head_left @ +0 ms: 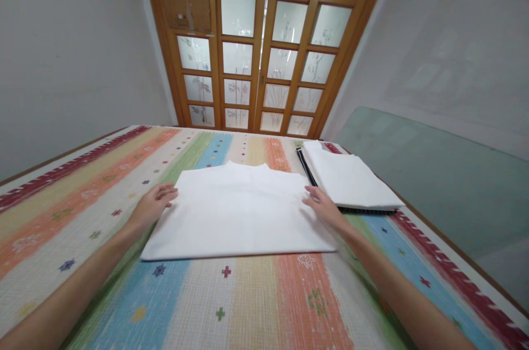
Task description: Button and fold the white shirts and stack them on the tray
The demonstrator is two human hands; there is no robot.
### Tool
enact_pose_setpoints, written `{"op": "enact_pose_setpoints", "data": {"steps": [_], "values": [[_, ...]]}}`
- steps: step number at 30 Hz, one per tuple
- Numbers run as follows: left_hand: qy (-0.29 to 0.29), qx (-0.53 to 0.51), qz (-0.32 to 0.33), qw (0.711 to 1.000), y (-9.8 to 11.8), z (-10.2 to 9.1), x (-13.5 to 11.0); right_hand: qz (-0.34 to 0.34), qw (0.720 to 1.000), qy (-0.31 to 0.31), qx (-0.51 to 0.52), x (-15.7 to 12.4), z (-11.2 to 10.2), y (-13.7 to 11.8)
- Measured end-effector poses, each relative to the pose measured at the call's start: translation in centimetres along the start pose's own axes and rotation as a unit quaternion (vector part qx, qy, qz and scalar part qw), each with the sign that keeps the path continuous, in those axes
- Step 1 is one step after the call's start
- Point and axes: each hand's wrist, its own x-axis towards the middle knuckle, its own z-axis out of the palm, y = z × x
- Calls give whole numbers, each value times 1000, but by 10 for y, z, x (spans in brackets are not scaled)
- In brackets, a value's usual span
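Observation:
A white cloth, folded into a wide rectangle, lies flat on a striped, many-coloured table cover. My left hand rests at the cloth's left edge, fingers stretched out and touching it. My right hand lies flat on the cloth's right edge, fingers extended. Neither hand holds anything.
A stack of folded white cloth sits on a dark flat board at the right. A glass sheet leans on the right wall. A wooden door with frosted panes stands behind the table.

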Motion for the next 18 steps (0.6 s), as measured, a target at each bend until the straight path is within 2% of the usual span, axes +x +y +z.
{"op": "enact_pose_setpoints", "data": {"steps": [3,7,11,15,18], "values": [[23,157,44,986,-8,-14,-7,-73,984,17,-160,-20,-2,8],[-13,217,40,975,-13,-31,-20,-60,970,35,-233,-43,-13,13],[-58,193,-1,979,-9,-37,-32,-18,978,21,-208,-53,-24,15],[-85,162,-18,983,-1,-36,-38,6,988,40,-148,-56,-28,16],[-114,127,-27,985,2,-35,-40,18,994,7,-109,-59,-30,16]]}}
